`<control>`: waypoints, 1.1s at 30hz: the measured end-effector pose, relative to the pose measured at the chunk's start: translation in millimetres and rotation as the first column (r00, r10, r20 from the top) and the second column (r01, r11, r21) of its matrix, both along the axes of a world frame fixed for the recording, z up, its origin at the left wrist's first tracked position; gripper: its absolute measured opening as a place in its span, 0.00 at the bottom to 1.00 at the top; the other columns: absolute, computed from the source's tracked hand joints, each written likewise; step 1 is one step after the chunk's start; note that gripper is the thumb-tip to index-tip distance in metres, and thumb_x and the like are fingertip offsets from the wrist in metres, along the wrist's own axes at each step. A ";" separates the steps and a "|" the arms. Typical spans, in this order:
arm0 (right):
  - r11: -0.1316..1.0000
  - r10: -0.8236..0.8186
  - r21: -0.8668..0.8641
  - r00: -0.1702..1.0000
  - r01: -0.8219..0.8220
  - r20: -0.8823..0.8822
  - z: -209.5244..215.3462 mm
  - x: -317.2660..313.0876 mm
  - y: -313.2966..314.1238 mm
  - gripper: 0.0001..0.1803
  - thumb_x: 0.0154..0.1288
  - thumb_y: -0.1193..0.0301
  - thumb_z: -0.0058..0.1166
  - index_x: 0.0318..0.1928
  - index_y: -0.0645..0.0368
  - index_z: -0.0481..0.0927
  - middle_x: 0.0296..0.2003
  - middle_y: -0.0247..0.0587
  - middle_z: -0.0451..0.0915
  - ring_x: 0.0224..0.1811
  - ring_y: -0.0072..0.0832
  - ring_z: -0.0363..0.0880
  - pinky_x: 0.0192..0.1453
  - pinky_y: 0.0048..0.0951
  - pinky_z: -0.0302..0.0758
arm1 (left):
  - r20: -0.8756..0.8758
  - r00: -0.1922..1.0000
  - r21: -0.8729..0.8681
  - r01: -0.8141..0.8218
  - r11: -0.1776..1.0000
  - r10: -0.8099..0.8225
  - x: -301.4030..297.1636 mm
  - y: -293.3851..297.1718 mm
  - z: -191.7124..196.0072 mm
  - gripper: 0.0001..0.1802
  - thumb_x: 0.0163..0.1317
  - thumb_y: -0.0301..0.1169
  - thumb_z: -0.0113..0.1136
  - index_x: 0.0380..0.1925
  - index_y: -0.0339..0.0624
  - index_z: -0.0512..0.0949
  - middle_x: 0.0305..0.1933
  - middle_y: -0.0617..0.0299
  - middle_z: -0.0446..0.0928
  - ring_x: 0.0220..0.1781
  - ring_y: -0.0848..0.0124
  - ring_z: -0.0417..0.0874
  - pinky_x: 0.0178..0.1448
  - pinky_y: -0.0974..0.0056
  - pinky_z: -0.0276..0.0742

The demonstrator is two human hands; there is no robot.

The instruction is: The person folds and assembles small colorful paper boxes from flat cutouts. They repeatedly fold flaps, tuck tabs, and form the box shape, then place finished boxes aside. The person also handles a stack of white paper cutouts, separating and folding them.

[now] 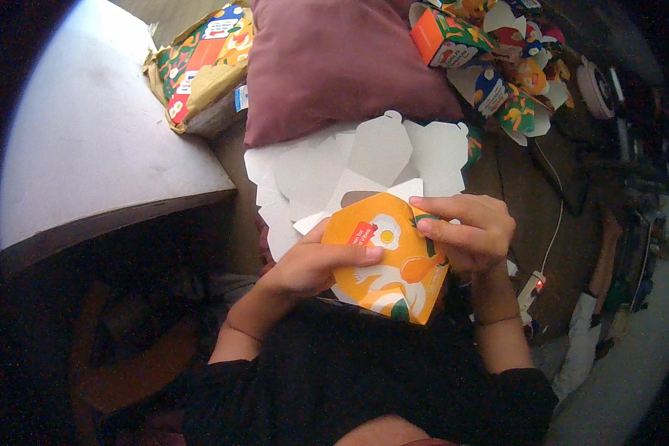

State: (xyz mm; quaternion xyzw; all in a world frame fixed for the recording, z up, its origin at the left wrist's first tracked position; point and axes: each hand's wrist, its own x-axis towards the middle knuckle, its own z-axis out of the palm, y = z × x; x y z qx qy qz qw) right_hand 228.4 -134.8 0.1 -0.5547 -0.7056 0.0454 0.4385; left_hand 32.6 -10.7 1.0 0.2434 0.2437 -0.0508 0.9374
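Close to my body I hold a partly folded paper food box, yellow-orange with a printed fried egg, a red label and white and green shapes. My left hand grips its left side, the thumb lying on the printed face and the fingers hidden behind. At the upper right edge, my right hand pinches the box between bent fingers. White inner flaps stand up at its far side. Just beyond lie several flat, unfolded box blanks, white side up, overlapping one another.
A mauve cushion lies behind the blanks. Folded colourful boxes are heaped at the far right. A torn brown paper package of printed blanks sits far left, beside a white tabletop. A power strip with a cable lies right.
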 end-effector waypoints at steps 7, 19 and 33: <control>0.972 0.000 -0.233 0.999 0.012 0.053 2.4 -11.1 -9.5 0.16 0.55 0.69 0.58 0.45 0.61 0.81 0.42 0.52 0.82 0.42 0.38 0.82 0.43 0.30 0.79 | 0.061 0.996 0.014 -0.061 0.998 0.060 -0.6 -3.4 -9.6 0.27 0.59 0.31 0.61 0.56 0.35 0.64 0.51 0.55 0.73 0.53 0.67 0.77 0.57 0.63 0.74; 0.636 -0.072 -0.422 0.495 -0.646 -0.866 -12.5 -0.4 -3.2 0.65 0.36 0.60 0.73 0.71 0.55 0.43 0.56 0.48 0.72 0.52 0.38 0.75 0.61 0.40 0.68 | 0.243 0.823 0.708 0.211 0.674 -0.513 3.3 13.5 5.5 0.19 0.62 0.33 0.58 0.51 0.39 0.70 0.49 0.57 0.73 0.53 0.70 0.73 0.56 0.66 0.67; 0.890 -0.455 -0.167 0.815 0.423 -0.360 97.9 166.8 69.5 0.44 0.64 0.49 0.49 0.71 0.54 0.43 0.65 0.52 0.57 0.67 0.37 0.58 0.68 0.37 0.55 | -0.108 0.922 0.916 0.237 -0.324 0.371 -6.6 51.7 -86.9 0.32 0.51 0.36 0.66 0.54 0.34 0.67 0.58 0.46 0.67 0.59 0.50 0.69 0.62 0.51 0.64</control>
